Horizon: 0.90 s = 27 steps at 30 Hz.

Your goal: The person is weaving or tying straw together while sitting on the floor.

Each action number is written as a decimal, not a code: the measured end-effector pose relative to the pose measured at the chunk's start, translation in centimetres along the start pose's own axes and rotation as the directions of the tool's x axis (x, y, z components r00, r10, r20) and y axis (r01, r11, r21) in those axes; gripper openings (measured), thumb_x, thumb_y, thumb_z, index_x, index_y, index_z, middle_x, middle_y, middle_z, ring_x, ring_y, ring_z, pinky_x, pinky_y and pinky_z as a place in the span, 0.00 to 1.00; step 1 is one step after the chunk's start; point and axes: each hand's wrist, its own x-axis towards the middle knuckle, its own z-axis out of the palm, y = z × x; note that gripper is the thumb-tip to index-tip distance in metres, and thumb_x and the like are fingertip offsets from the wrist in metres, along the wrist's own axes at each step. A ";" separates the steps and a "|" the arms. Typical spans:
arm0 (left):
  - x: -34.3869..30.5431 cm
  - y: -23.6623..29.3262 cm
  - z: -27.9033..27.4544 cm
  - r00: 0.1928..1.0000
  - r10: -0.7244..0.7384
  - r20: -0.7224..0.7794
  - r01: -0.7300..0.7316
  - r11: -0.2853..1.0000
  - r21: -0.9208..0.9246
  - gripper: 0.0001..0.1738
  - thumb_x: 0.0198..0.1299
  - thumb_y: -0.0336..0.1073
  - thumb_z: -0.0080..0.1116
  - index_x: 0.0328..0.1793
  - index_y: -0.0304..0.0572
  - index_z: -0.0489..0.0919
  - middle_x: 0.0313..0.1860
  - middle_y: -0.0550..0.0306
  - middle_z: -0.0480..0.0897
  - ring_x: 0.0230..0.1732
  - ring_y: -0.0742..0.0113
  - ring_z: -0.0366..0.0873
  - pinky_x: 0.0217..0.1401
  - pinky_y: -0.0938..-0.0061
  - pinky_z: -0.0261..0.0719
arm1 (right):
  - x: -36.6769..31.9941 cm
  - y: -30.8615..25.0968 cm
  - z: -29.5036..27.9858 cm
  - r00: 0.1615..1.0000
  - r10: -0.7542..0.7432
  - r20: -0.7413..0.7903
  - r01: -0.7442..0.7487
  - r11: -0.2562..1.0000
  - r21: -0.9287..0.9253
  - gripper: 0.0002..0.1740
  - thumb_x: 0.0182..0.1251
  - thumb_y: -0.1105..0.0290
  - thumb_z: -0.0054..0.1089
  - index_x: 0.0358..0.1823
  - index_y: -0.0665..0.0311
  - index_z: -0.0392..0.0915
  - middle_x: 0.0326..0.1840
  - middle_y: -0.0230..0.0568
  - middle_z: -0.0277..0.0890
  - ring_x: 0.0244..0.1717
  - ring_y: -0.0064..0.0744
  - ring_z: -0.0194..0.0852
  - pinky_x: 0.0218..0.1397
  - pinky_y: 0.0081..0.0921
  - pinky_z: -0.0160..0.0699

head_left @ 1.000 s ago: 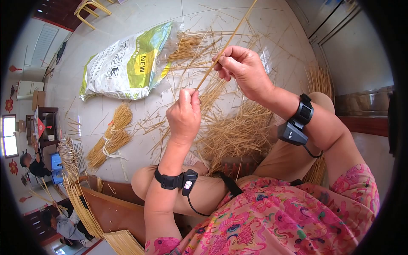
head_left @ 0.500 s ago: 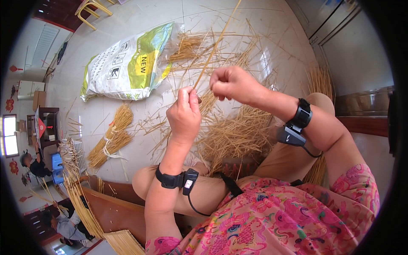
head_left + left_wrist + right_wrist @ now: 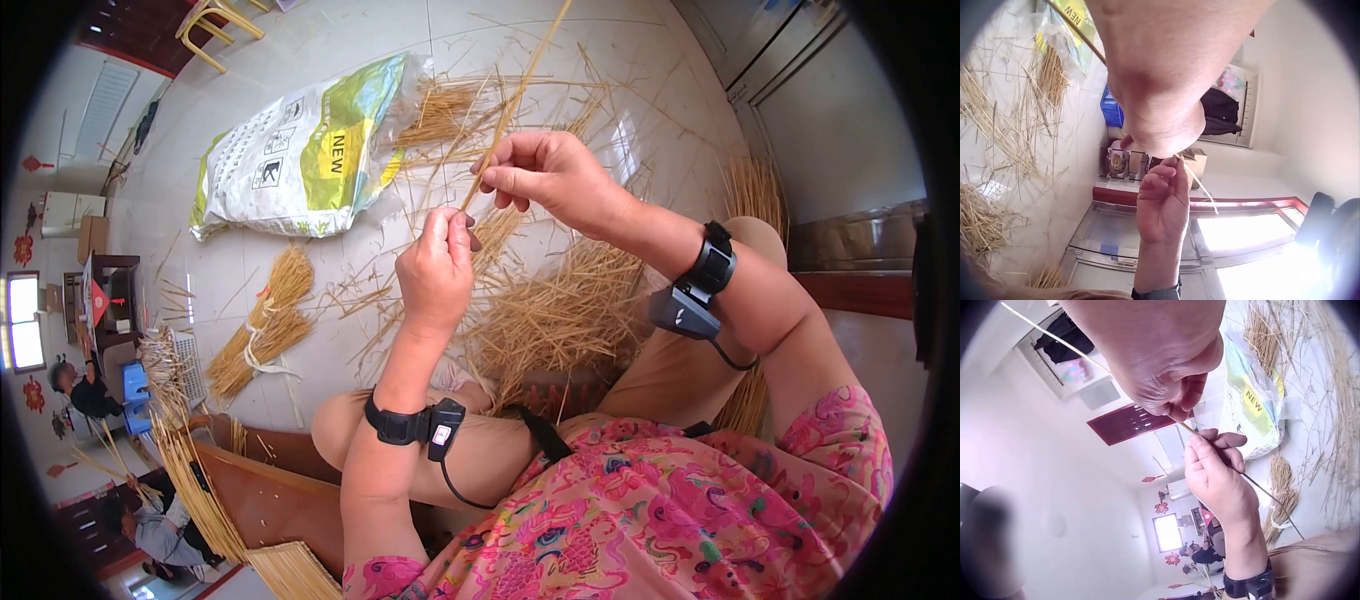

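A long golden straw stalk [image 3: 512, 105] slants up and away from my two hands. My left hand [image 3: 437, 275] pinches it near its lower part between thumb and forefinger. Just above, my right hand [image 3: 560, 180] holds the same stalk with thumb and fingertips. In the right wrist view the stalk [image 3: 1054, 334] passes through both hands, and a thin dark length [image 3: 1272, 497] runs out below the left hand [image 3: 1222, 481]. From the left wrist, the right hand [image 3: 1163, 209] shows with its fingers curled in and a pale end of straw [image 3: 1200, 182] beside it.
A heap of loose straw [image 3: 555, 315] lies on the tiled floor before my knees. Left of it are a tied straw bundle [image 3: 262, 320] and a white-green bag [image 3: 300, 150] with straw at its mouth. A wooden board [image 3: 270, 490] and long stalks [image 3: 205, 490] flank my left side.
The right hand first held the stalk higher up, then came off it, curled and lower to the right. Now it is back on the stalk, close above the left hand, which has barely moved.
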 end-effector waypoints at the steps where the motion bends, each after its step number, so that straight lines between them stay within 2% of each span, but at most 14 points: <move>1: 0.0 0.0 0.0 1.000 -0.001 0.012 0.001 1.000 -0.018 0.06 0.68 0.31 0.47 0.40 0.36 0.72 0.23 0.54 0.81 0.24 0.66 0.81 0.29 0.74 0.76 | 0.0 -0.2 0.1 1.000 -0.007 0.000 0.007 1.000 0.013 0.07 0.65 0.69 0.58 0.37 0.67 0.78 0.29 0.32 0.79 0.29 0.17 0.76 0.30 0.16 0.74; 2: 0.0 0.0 0.0 1.000 -0.002 0.023 0.003 0.999 -0.036 0.06 0.68 0.31 0.47 0.40 0.36 0.72 0.24 0.54 0.81 0.24 0.66 0.81 0.29 0.74 0.76 | -0.2 -0.3 0.2 1.000 -0.014 0.000 0.014 1.000 0.026 0.07 0.65 0.70 0.57 0.36 0.66 0.77 0.30 0.32 0.79 0.29 0.17 0.76 0.29 0.15 0.74; 5: 0.1 0.0 0.8 0.993 0.030 -0.116 -0.045 0.990 -0.132 0.03 0.64 0.31 0.52 0.42 0.41 0.73 0.22 0.53 0.80 0.23 0.57 0.81 0.24 0.68 0.75 | -0.4 -0.5 0.3 0.998 -0.040 -0.038 0.043 0.996 0.080 0.07 0.66 0.70 0.56 0.35 0.67 0.76 0.31 0.33 0.79 0.29 0.17 0.76 0.29 0.16 0.74; 8: 0.1 -0.3 0.3 0.991 0.087 -0.105 -0.085 0.996 0.021 0.03 0.66 0.29 0.50 0.43 0.38 0.73 0.23 0.55 0.79 0.21 0.67 0.78 0.26 0.75 0.74 | -0.5 -0.8 0.4 0.998 -0.040 -0.056 0.047 0.992 0.117 0.07 0.66 0.70 0.55 0.34 0.68 0.76 0.31 0.35 0.79 0.29 0.18 0.76 0.30 0.17 0.75; 14: 0.1 -0.8 0.1 0.984 0.149 -0.094 -0.134 0.980 0.149 0.04 0.64 0.28 0.51 0.44 0.40 0.73 0.22 0.55 0.78 0.21 0.68 0.77 0.24 0.74 0.73 | -0.6 -0.8 0.3 0.996 -0.050 -0.069 0.057 0.993 0.103 0.07 0.66 0.71 0.53 0.33 0.68 0.75 0.31 0.36 0.79 0.28 0.18 0.76 0.30 0.18 0.76; 17: 0.2 -0.7 0.3 0.975 0.187 -0.122 -0.166 0.972 0.165 0.04 0.62 0.31 0.55 0.42 0.45 0.74 0.20 0.51 0.78 0.20 0.51 0.77 0.21 0.63 0.71 | -0.7 -0.7 0.3 0.996 -0.044 -0.080 0.054 0.990 0.133 0.07 0.66 0.71 0.52 0.33 0.68 0.75 0.31 0.36 0.79 0.28 0.19 0.76 0.31 0.17 0.75; 18: 0.2 -0.7 0.4 0.976 0.183 -0.118 -0.163 0.973 0.161 0.04 0.62 0.31 0.55 0.43 0.45 0.74 0.20 0.51 0.78 0.20 0.51 0.77 0.21 0.63 0.71 | -0.7 -0.6 0.3 0.996 -0.040 -0.085 0.053 0.987 0.150 0.07 0.66 0.71 0.52 0.33 0.68 0.75 0.31 0.37 0.79 0.28 0.19 0.75 0.31 0.17 0.75; 21: 0.1 -0.9 0.5 0.979 0.176 -0.105 -0.160 0.976 0.146 0.05 0.62 0.31 0.55 0.43 0.45 0.74 0.20 0.51 0.78 0.20 0.51 0.77 0.21 0.63 0.71 | -0.7 -0.2 0.7 0.992 0.064 -0.105 -0.028 0.950 0.312 0.07 0.66 0.71 0.53 0.33 0.66 0.74 0.28 0.35 0.77 0.26 0.19 0.74 0.31 0.16 0.73; 24: -0.1 -0.8 0.6 0.978 0.180 -0.109 -0.168 0.980 0.105 0.05 0.62 0.31 0.55 0.44 0.45 0.74 0.19 0.52 0.78 0.20 0.53 0.77 0.21 0.64 0.72 | -0.6 0.5 0.6 0.981 0.196 -0.014 -0.162 0.847 0.506 0.05 0.67 0.71 0.51 0.36 0.65 0.74 0.31 0.35 0.76 0.25 0.19 0.72 0.29 0.15 0.70; 27: -0.1 -0.6 0.6 0.970 0.205 -0.127 -0.201 0.979 0.042 0.06 0.61 0.30 0.54 0.44 0.43 0.74 0.19 0.54 0.78 0.20 0.55 0.78 0.22 0.65 0.73 | -0.7 1.2 1.0 0.967 0.256 0.009 -0.212 0.779 0.590 0.06 0.67 0.70 0.52 0.35 0.64 0.74 0.28 0.34 0.75 0.23 0.18 0.69 0.27 0.15 0.69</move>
